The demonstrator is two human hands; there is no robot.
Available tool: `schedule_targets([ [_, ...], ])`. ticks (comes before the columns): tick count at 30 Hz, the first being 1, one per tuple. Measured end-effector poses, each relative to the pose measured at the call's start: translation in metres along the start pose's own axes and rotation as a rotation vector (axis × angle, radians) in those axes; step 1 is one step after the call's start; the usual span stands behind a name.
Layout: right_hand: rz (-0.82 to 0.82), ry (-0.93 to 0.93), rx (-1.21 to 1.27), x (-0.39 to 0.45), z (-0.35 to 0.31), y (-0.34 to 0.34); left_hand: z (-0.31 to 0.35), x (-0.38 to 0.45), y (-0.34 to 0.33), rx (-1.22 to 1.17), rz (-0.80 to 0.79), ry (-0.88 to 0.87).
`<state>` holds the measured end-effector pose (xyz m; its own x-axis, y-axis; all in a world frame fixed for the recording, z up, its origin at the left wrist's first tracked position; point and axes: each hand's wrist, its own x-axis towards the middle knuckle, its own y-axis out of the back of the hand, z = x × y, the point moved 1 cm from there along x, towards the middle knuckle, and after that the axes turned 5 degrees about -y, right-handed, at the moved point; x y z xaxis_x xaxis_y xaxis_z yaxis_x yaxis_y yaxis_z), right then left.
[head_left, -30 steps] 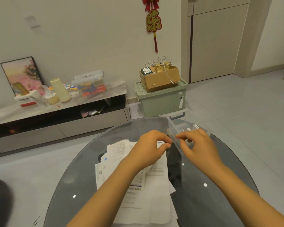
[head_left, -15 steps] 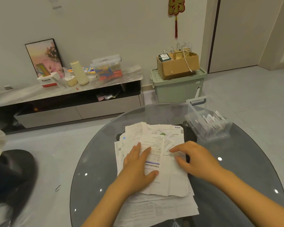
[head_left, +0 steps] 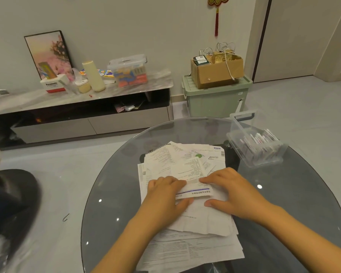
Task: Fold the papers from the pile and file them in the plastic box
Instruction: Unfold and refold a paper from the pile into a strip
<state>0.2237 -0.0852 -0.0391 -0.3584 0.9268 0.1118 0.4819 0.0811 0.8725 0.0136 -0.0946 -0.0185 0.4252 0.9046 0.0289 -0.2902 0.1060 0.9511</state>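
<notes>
- The top paper (head_left: pixel 193 186), a narrow printed slip with a blue line near its lower edge, lies on the pile (head_left: pixel 187 223) in the middle of the round glass desk (head_left: pixel 110 194); its near end looks turned over, so a fold seems to be starting.
- The left hand (head_left: pixel 163 196) presses on the slip's left side with curled fingers and appears to pinch its edge; the right hand (head_left: pixel 230 192) holds the right side, fingertips on top and thumb at the near edge.
- The plastic box (head_left: pixel 254 146) stands near the desk's far right edge, apart from the pile, with folded slips already upright inside.
- To fold well, I judge both hands should bring the near edge squarely over to the far one, match the corners, then run a finger along the crease.
- The loose sheets beneath could slide, so light downward pressure would keep the pile from shifting.
</notes>
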Motion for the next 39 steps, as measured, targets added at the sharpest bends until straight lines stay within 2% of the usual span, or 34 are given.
schedule_targets([
  [6, 0.103, 0.026, 0.002, -0.004, 0.001, 0.003, 0.003, -0.005, 0.003, -0.104, -0.002, -0.012],
  [9, 0.131, -0.011, 0.083, -0.004, 0.001, 0.006, 0.006, -0.006, 0.008, -0.178, 0.007, 0.015],
  [14, 0.008, -0.147, 0.182, -0.007, -0.004, 0.007, 0.006, -0.004, 0.005, -0.316, 0.028, 0.106],
  [19, 0.066, -0.249, 0.240, -0.005, -0.010, 0.002, 0.010, 0.000, -0.001, -0.376, 0.074, 0.199],
  [23, 0.044, -0.320, 0.271, -0.005, -0.013, -0.006, 0.014, 0.004, -0.008, -0.342, 0.056, 0.246],
  [27, 0.015, -0.396, 0.173, -0.002, -0.013, -0.015, 0.014, 0.009, -0.013, -0.309, 0.031, 0.268],
  [33, -0.065, -0.377, 0.257, 0.000, -0.009, -0.010, 0.007, 0.011, -0.009, -0.301, -0.024, 0.266],
  [39, -0.099, -0.264, 0.237, -0.006, -0.012, 0.002, 0.007, 0.008, -0.009, -0.309, 0.041, 0.267],
])
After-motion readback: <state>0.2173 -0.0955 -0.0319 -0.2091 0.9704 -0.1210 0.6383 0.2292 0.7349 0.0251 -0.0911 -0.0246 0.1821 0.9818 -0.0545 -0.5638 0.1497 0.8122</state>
